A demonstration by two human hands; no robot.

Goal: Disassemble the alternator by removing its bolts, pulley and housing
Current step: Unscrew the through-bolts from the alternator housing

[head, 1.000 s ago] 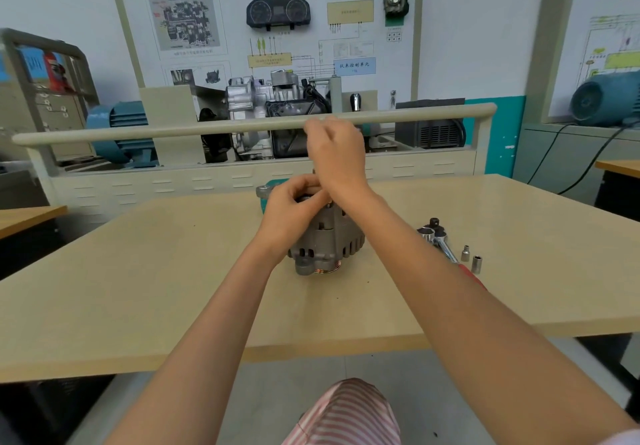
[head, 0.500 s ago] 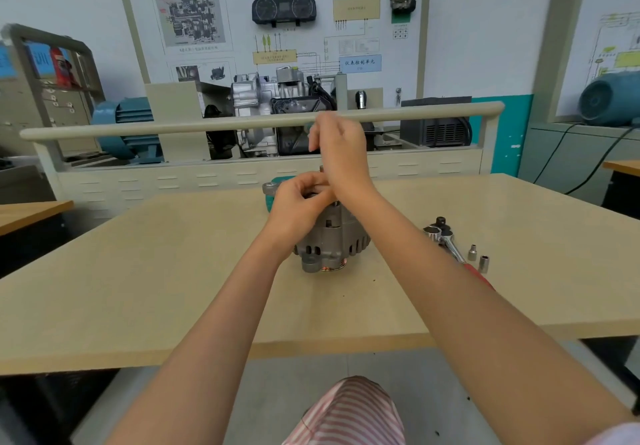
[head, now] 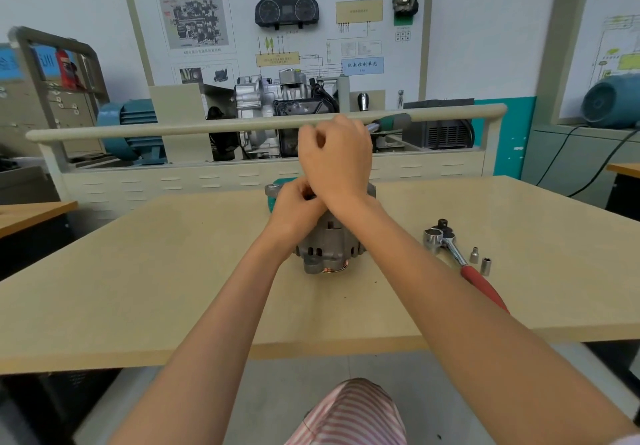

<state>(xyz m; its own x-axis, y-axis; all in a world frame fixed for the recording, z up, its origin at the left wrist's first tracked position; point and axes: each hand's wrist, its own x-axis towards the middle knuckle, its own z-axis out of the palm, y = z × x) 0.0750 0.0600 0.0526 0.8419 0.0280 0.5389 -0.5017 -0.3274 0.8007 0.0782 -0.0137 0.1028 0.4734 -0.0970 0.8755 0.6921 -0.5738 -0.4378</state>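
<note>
The right hand is clenched round a green-handled tool whose grip pokes out on the far side of the fist, while the left hand curls its fingers over the top of the grey cast-metal alternator; what those fingers grasp there is hidden. The likeliest trouble, in my judgement, is the tool slipping off its fastener, since the alternator stands free on the beige wooden table and could twist or tip. The alternator sits directly under both hands, its top touching the left fingers. Right of the alternator lie a red-handled chrome ratchet and two small steel sockets.
</note>
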